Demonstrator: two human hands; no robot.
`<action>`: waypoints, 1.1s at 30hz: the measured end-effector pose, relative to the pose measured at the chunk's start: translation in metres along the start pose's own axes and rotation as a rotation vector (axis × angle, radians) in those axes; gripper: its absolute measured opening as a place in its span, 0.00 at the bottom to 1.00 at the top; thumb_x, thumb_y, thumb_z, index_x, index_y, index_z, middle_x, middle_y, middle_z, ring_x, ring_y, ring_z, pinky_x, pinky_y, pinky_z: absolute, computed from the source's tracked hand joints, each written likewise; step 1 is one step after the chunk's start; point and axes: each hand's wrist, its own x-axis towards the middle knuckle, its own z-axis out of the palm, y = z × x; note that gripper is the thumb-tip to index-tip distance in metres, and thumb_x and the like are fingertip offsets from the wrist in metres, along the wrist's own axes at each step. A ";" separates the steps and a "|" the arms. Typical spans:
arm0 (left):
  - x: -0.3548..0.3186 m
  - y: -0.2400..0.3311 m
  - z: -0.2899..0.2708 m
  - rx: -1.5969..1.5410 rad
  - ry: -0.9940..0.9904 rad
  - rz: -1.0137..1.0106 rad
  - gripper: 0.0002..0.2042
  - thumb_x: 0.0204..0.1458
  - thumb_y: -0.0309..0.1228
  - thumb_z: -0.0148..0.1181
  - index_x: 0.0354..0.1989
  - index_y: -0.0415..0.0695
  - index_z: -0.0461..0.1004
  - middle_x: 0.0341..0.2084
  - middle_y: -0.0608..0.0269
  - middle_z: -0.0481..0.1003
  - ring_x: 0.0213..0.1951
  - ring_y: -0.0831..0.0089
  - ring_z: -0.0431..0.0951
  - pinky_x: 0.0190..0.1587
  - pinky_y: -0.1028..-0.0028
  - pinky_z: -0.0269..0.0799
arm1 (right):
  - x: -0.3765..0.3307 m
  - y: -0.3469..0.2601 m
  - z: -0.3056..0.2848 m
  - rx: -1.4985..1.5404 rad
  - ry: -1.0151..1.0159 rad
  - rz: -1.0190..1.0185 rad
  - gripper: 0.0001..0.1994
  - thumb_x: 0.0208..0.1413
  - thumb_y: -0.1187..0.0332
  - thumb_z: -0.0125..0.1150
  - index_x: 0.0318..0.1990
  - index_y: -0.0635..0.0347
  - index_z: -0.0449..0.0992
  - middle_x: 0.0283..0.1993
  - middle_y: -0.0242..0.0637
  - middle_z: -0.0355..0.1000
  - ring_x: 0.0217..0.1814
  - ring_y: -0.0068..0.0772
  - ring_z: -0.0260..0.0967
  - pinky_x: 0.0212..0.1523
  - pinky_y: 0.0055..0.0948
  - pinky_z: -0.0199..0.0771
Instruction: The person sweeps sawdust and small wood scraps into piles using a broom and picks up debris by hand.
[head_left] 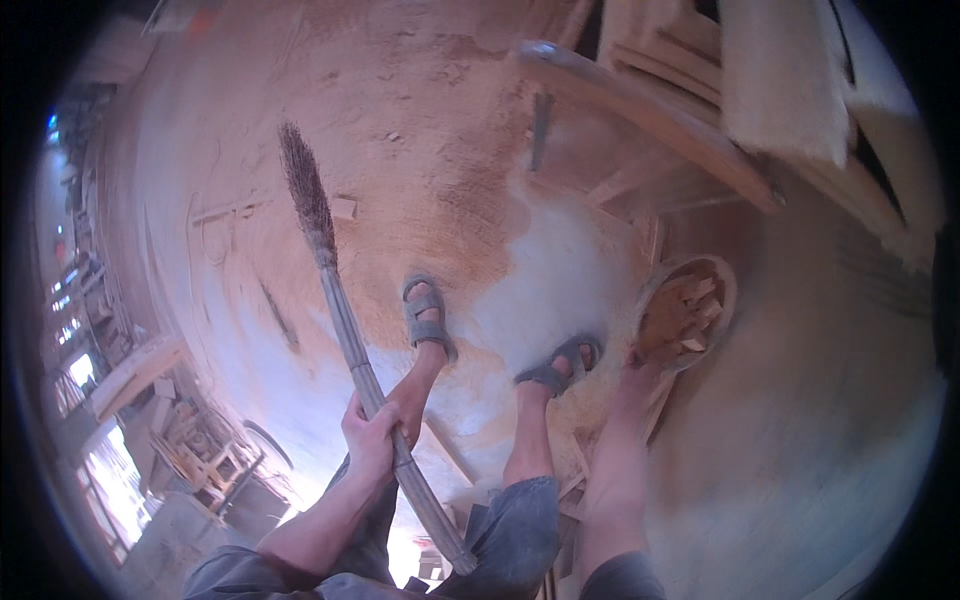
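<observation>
Looking down, head view: person standing on a dusty workshop floor (420, 130), sawdust pretty much everywhere
Left hand: left hand (372, 432) is wrapped tight around the broom handle (385, 420), fingers closed on it roughly at mid-length of the stick
Broom: long twig broom, handle runs diagonally from near the knees at the bottom edge of the floor up and to the left; the dark bristle head (306, 190) rests on the floor well ahead of the feet, out toward the far-left part
Right hand: right hand (640, 362) reaches down to the rim of a shallow woven basket (722, 300); the fingertips are up against the near edge, but can't really tell if they're gripping it or just touching, it's too blurry there
Basket: sits on the floor at the right side, just beside the right foot, filled with wood offcuts (688, 312) and sawdust
Feet: both in grey strap sandals, left sandal (427, 315) and right sandal (560, 365), planted in the middle of the floor between broom and basket
Sawdust: thick orange-brown pile (450, 215) spread ahead of the feet, a paler swept patch just right of it
Far right: wooden frame pieces and planks (690, 125) stacked along the far-right edge of the floor
Left edge: more wooden furniture parts (190, 440) piled up, blurry
</observation>
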 end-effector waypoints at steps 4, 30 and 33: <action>0.005 0.004 -0.025 -0.099 0.043 -0.080 0.10 0.50 0.24 0.59 0.39 0.40 0.66 0.21 0.64 0.69 0.16 0.75 0.70 0.19 0.74 0.66 | 0.077 -0.043 -0.008 -0.422 -0.164 -0.009 0.19 0.61 0.60 0.60 0.51 0.67 0.75 0.50 0.53 0.75 0.54 0.49 0.73 0.50 0.42 0.77; 0.043 0.067 -0.116 -0.518 0.159 -0.135 0.10 0.52 0.24 0.58 0.41 0.42 0.67 0.26 0.69 0.66 0.22 0.79 0.68 0.24 0.76 0.65 | 0.051 -0.539 0.001 -1.184 -0.005 -0.702 0.21 0.44 0.79 0.60 0.49 0.62 0.71 0.51 0.48 0.68 0.61 0.55 0.61 0.57 0.52 0.60; 0.065 0.056 -0.113 -0.495 0.206 -0.107 0.10 0.53 0.24 0.58 0.42 0.42 0.68 0.26 0.69 0.67 0.22 0.80 0.68 0.23 0.76 0.65 | 0.033 -0.562 0.019 -0.938 0.280 -0.939 0.19 0.43 0.82 0.58 0.47 0.63 0.72 0.47 0.46 0.71 0.57 0.53 0.64 0.56 0.49 0.62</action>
